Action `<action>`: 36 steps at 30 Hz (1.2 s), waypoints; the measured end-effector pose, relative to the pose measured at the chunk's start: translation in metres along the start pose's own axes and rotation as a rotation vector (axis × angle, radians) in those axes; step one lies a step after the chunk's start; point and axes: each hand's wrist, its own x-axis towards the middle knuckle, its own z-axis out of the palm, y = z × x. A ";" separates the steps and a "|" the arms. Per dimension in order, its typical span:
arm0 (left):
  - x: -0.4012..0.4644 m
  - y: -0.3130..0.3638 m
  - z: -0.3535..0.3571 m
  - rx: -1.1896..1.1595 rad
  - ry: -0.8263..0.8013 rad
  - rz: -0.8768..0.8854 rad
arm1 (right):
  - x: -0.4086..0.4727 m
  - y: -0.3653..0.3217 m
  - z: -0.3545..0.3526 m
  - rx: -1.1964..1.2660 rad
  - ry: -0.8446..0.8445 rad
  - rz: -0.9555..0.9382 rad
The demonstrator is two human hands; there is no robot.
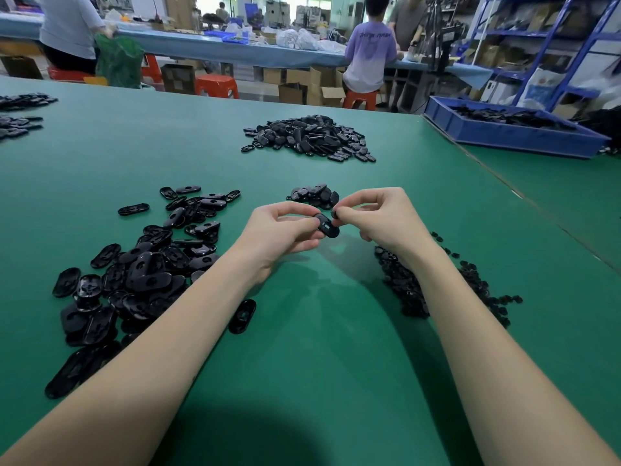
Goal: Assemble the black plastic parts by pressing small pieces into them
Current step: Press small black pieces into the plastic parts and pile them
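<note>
Black and glossy, the oval plastic part [327,226] sits above the green table mat [319,331], pinched at one end by our left hand [284,232]. Our right hand [376,216] pinches what looks like a small black piece [334,214] against it, though shadow hides the fit. We judge a little done: a small heap of ovals [316,196] lies just beyond, while the loose pile of ovals [141,264] at left and the heap of small black pieces [437,284] at right remain.
</note>
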 end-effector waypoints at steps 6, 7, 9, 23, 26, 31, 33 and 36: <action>0.000 0.001 0.001 -0.019 0.028 0.037 | 0.001 0.001 0.000 -0.034 -0.046 0.068; 0.000 0.001 0.001 -0.023 0.025 0.039 | 0.001 0.000 0.000 -0.039 -0.048 0.078; 0.000 0.001 0.001 -0.032 0.016 0.041 | 0.001 0.000 0.000 -0.057 -0.047 0.091; 0.000 -0.001 0.002 0.011 -0.011 0.102 | 0.005 0.001 0.003 -0.088 0.000 0.092; 0.001 -0.002 0.002 0.025 -0.003 0.120 | 0.003 0.000 0.005 -0.056 0.035 0.107; 0.000 -0.002 0.003 0.037 -0.015 0.120 | 0.001 -0.001 0.004 0.019 0.047 0.138; -0.001 -0.002 0.004 0.011 -0.020 0.117 | 0.001 -0.001 0.002 0.030 0.041 0.138; -0.002 0.001 0.005 -0.067 -0.036 0.088 | 0.000 0.000 0.001 0.035 0.030 0.121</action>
